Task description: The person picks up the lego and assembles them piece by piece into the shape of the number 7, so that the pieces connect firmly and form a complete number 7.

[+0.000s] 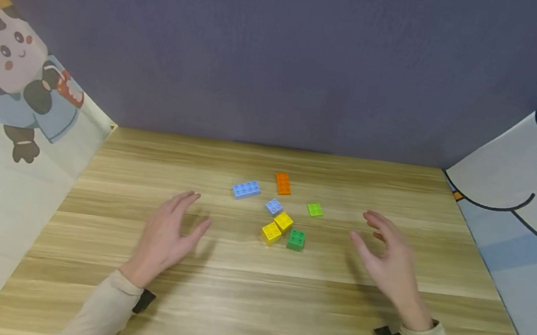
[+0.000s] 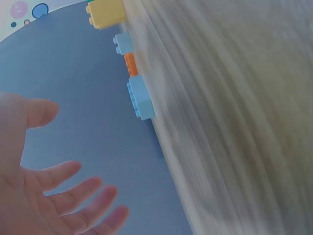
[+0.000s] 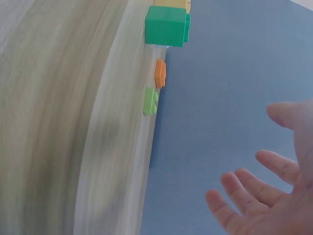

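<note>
The long blue block (image 1: 246, 190), small blue block (image 1: 274, 207), orange block (image 1: 283, 184), lime block (image 1: 315, 210), green block (image 1: 296, 240) and two yellow blocks (image 1: 271, 233) look like moulded plastic, smooth on the sides and studded on top. The worktop (image 1: 238, 312) shows streaky wood grain with a smooth, faintly satin finish. The back wall (image 1: 284, 55) looks matt, with a fine cloth-like texture. The left side wall (image 1: 39, 187) and right side wall (image 1: 492, 190) look smooth and printed. The sleeves (image 1: 102, 304) look like soft, matt cloth

Open tabletop (image 1: 228, 305) between left hand (image 1: 167, 238) and front yellow brick (image 1: 271, 232), slim gap before green brick (image 1: 296, 240), wall (image 1: 282, 66) blocking beyond
</note>
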`<state>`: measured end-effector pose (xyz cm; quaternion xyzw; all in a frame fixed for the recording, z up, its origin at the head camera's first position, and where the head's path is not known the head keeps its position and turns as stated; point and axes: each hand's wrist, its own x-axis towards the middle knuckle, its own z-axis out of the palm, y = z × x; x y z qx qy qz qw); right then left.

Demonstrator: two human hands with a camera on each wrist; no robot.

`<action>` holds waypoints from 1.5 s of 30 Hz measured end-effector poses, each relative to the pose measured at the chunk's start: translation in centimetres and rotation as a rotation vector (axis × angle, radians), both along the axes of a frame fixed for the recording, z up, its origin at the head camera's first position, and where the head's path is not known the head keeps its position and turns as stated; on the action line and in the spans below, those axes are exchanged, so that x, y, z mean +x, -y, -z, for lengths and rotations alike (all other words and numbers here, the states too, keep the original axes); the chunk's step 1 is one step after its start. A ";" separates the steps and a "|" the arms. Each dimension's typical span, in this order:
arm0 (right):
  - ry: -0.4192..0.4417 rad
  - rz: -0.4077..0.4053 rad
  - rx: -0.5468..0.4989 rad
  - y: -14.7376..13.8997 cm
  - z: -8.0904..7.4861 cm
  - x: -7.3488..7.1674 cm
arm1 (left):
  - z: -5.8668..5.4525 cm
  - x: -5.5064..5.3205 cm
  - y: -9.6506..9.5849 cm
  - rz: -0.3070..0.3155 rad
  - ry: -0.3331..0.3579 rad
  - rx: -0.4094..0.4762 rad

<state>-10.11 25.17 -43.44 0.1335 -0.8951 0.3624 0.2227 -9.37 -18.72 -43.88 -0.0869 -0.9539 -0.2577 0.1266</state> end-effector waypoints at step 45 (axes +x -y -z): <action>0.160 -0.182 0.004 4.3 1.7 0.7 | 0.2 0.2 -5.6 0.197 0.138 0.114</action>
